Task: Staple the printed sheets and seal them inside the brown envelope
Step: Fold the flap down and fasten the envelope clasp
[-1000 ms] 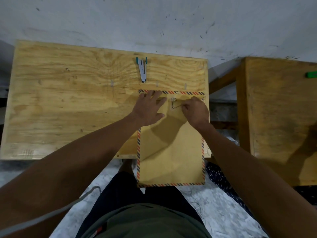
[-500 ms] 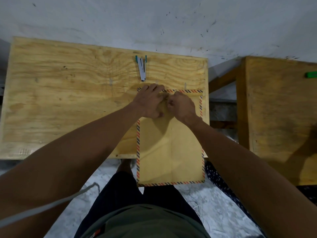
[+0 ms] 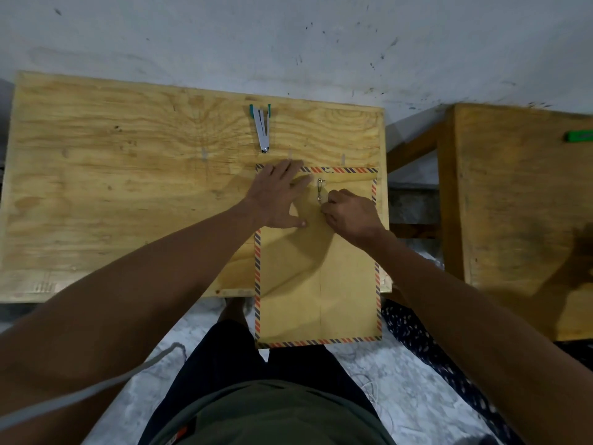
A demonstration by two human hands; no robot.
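A brown envelope (image 3: 317, 284) with a striped red-and-blue border lies on the right part of the wooden table (image 3: 128, 194), its lower half hanging over the front edge. Its flap is folded down, and a string runs between two small metal buttons of the clasp (image 3: 320, 189). My left hand (image 3: 277, 195) lies flat on the flap's left side, fingers spread. My right hand (image 3: 351, 215) pinches the string at the lower button. A silver stapler (image 3: 262, 130) with teal ends lies beyond the envelope. The printed sheets are out of sight.
A second wooden table (image 3: 519, 220) stands to the right across a gap, with a green object (image 3: 579, 135) at its far edge. A white wall runs behind both tables. My legs and a patterned cloth (image 3: 426, 351) are below the table edge.
Half a second ago both hands met over the clasp. Now they have parted: the left lies flat on the flap, the right has drawn back to the lower button, baring the string.
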